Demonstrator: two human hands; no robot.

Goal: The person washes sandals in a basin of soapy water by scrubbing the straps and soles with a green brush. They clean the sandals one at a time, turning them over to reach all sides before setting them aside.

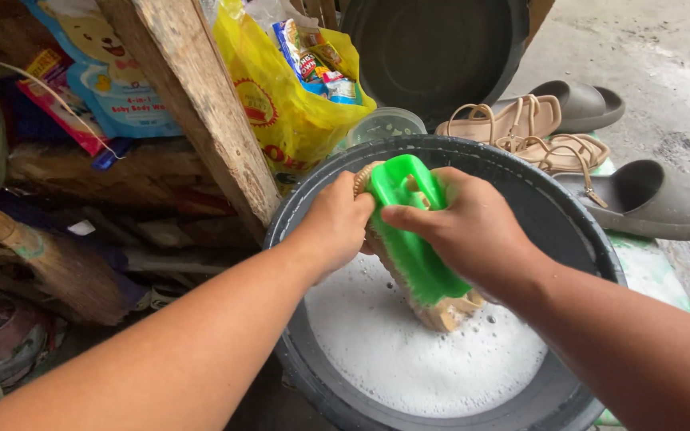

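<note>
Over the dark basin (557, 215), which holds foamy water (417, 343), our right hand (473, 231) clamps its fingers on a green brush (409, 231), pressed against a beige sandal (441, 307). Our left hand (333, 223) grips the sandal's far end. Behind the basin lie more sandals (521, 120) and a yellow bag (281, 104).

Your bright green brush (410, 231), tan sandal (441, 307), white suds (409, 351) in the dark grey basin (569, 231), yellow bag (281, 104) behind.
</note>
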